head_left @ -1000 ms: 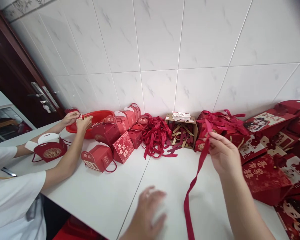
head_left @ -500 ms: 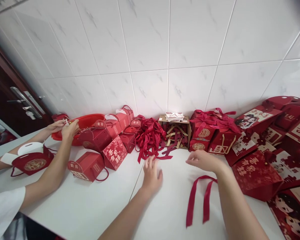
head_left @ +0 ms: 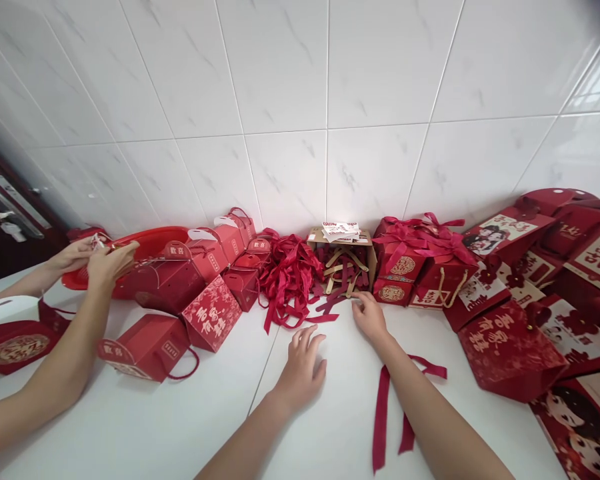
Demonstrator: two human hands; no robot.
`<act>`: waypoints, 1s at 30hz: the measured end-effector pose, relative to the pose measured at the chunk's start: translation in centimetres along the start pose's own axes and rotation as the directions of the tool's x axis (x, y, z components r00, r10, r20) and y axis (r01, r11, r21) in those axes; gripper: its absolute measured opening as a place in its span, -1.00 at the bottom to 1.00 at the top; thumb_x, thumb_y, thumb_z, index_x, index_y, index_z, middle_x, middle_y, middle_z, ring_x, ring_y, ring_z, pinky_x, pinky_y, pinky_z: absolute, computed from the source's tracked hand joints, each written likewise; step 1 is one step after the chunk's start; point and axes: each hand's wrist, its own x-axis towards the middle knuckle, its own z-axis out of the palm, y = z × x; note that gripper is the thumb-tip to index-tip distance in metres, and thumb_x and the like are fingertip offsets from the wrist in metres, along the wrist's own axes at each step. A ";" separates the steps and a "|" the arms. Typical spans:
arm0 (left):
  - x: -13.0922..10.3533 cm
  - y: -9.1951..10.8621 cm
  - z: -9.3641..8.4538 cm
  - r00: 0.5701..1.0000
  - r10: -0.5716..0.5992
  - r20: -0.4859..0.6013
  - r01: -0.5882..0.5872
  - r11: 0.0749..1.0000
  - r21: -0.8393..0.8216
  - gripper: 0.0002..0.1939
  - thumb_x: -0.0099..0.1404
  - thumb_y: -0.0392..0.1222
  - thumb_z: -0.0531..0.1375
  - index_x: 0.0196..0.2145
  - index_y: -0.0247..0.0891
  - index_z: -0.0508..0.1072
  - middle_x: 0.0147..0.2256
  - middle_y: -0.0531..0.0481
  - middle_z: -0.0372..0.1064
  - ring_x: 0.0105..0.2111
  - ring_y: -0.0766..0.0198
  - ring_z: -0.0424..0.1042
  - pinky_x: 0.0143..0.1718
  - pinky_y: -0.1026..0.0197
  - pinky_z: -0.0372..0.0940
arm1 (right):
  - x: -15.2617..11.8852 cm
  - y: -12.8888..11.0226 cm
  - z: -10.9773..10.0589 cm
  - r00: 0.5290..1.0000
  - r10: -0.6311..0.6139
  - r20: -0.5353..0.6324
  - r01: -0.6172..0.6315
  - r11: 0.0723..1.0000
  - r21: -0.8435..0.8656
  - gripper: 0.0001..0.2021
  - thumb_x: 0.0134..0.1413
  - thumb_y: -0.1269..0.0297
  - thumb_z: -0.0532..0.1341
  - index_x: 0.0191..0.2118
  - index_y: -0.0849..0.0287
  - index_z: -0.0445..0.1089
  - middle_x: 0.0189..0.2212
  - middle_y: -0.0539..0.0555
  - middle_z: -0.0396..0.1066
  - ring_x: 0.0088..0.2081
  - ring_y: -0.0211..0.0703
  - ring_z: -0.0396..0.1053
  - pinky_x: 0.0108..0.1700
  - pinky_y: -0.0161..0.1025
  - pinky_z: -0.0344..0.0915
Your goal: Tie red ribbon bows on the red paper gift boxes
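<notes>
My left hand (head_left: 301,370) is over the white table with its fingers spread and holds nothing. Just beyond its fingertips lies a heap of dark red ribbons (head_left: 291,280). My right hand (head_left: 370,319) reaches to the front of a small cardboard box (head_left: 371,267) lying open toward me. Its thumb and fingertips close at the end of a gold strip (head_left: 351,283), one of several gold and maroon strips spilling from the box. Under my right forearm a loose red ribbon (head_left: 381,420) is laid out in a bent shape, partly covered by the arm.
Red gift boxes (head_left: 213,313) stand at left; ribbon-tied boxes (head_left: 403,267) and more printed boxes (head_left: 513,350) crowd the right. White cards (head_left: 341,231) top the cardboard box. At far left, another person's hands (head_left: 105,260) work by a red basin (head_left: 165,235).
My right hand has moved left and forward to the strips at the cardboard box. My left hand has stayed open, slightly lower in view. The view has shifted a little to the right.
</notes>
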 end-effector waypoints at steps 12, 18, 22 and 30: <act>-0.1 -0.3 0.1 0.999 -0.009 -0.043 0.007 0.999 -0.040 -0.58 0.21 -0.37 0.04 0.04 -0.14 0.28 0.17 -0.15 0.11 0.20 -0.04 0.04 0.12 -0.17 0.17 | 0.0 0.2 2.2 0.999 -0.020 -0.041 0.027 0.982 0.189 -0.34 0.05 0.23 0.12 0.30 0.05 0.02 0.35 0.24 -0.40 -0.17 -0.12 0.41 -0.08 -0.11 0.36; -0.2 -0.2 -0.1 0.999 -0.035 -0.040 0.033 0.998 -0.060 -0.59 0.21 -0.37 0.04 0.02 -0.13 0.29 0.17 -0.14 0.13 0.21 -0.02 0.05 0.12 -0.16 0.18 | 0.3 0.5 2.1 0.998 0.027 -0.064 -0.012 0.973 0.228 -0.41 0.04 0.21 0.11 0.24 0.11 0.13 0.26 0.28 -0.10 -0.24 -0.13 0.42 -0.16 -0.13 0.40; -0.2 -0.3 -0.1 0.999 -0.050 -0.018 0.048 0.996 -0.071 -0.60 0.23 -0.36 0.03 0.02 -0.14 0.27 0.18 -0.14 0.10 0.22 -0.02 0.01 0.15 -0.17 0.16 | 0.4 0.4 2.0 0.991 0.073 -0.115 -0.045 0.973 0.227 -0.47 0.03 0.24 0.11 0.15 0.24 0.24 0.09 0.32 0.10 -0.31 -0.10 0.39 -0.07 -0.05 0.36; -0.1 -0.7 0.2 0.999 -0.023 -0.030 0.021 0.998 -0.063 -0.60 0.22 -0.36 0.05 0.02 -0.13 0.28 0.16 -0.14 0.13 0.20 -0.03 0.05 0.13 -0.18 0.17 | 0.0 -0.7 1.6 0.958 0.227 -0.176 -0.161 0.932 0.324 -0.58 -0.08 0.23 0.18 -0.05 0.24 0.43 0.12 0.32 0.19 -0.21 0.05 0.42 0.03 0.01 0.27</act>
